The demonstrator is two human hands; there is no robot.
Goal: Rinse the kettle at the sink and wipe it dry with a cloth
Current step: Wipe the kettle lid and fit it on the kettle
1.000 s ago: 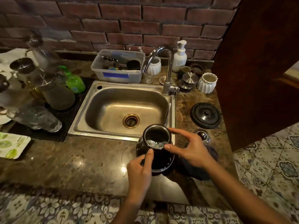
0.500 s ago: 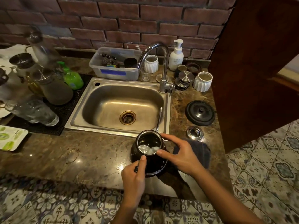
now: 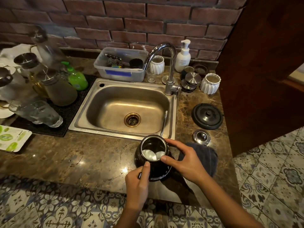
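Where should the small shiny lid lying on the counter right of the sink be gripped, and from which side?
Take the shiny lid by the raised knob at its centre, pinching from straight above. It lies flat on the counter with the knob up, and its low rim hugs the stone, so an edge grip would probably slip.

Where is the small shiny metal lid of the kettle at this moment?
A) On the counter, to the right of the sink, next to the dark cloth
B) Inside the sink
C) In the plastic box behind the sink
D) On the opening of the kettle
A: the small shiny lid lies on the counter right of the sink, just beyond the dark cloth, while the kettle stands open.
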